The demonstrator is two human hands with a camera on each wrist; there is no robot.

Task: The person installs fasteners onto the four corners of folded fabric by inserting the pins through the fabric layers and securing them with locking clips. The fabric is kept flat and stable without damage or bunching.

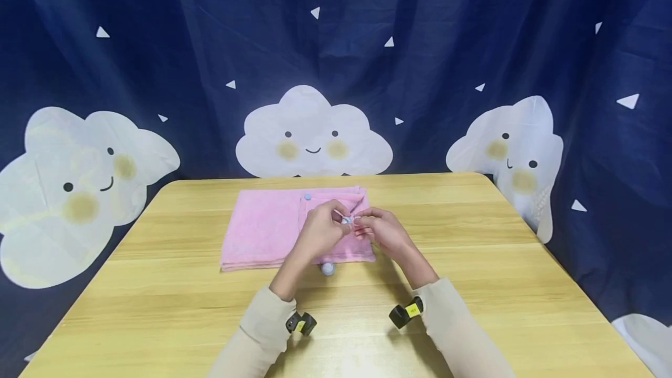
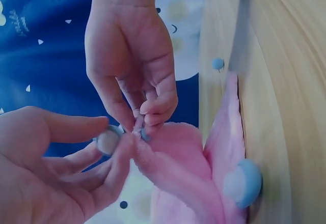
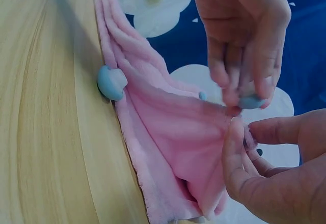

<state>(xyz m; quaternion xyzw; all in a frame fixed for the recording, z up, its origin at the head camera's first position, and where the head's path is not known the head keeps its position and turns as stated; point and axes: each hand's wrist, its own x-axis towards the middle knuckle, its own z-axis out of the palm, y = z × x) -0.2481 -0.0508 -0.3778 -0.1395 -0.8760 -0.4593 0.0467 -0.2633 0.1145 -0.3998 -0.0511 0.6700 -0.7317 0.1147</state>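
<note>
My left hand (image 1: 321,227) pinches a light-blue and white round-headed fastener (image 2: 108,140) between thumb and fingers. Facing it, my right hand (image 1: 385,231) pinches a raised edge of the pink plush cloth (image 1: 262,220) right beside that fastener. A bit of light blue shows at the right fingertips in the left wrist view; whether it is joined to the fastener is hidden. The cloth lies folded on the table, its right part lifted towards the hands. Another mushroom-shaped fastener (image 3: 112,83) rests by the cloth's near edge.
A small blue round head (image 1: 308,196) sits at the upper part of the cloth. The wooden table (image 1: 157,308) has rounded far corners, and a dark blue curtain (image 1: 357,63) with white clouds hangs behind it. Each sleeve carries a small black camera (image 1: 406,312).
</note>
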